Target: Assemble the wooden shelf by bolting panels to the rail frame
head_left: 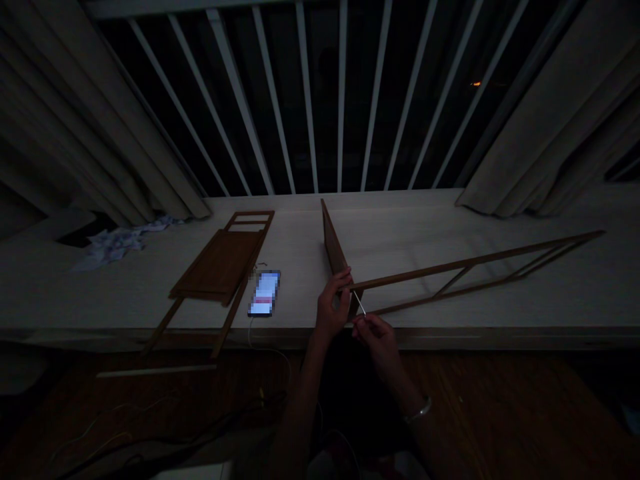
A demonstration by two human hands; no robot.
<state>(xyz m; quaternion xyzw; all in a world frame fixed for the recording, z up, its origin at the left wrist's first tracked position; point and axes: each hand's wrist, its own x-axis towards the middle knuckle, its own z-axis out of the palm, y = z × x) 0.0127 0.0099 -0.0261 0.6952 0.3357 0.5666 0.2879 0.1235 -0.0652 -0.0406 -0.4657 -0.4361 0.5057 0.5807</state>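
Note:
My left hand [334,303] grips the near corner of a brown wooden panel [333,245] that stands on edge on the pale window ledge [400,233]. A long wooden frame [475,270] runs from that corner off to the right. Just below the corner, my right hand [379,337] pinches a thin light-coloured stick or tool [359,303], its tip pointing up at the joint. A bracelet sits on my right wrist.
A second wooden panel with frame legs [220,267] lies flat at the left, overhanging the ledge. A lit phone [265,292] with a cable lies beside it. Crumpled paper [117,239] sits far left. Curtains and white window bars stand behind; cables lie on the dark floor.

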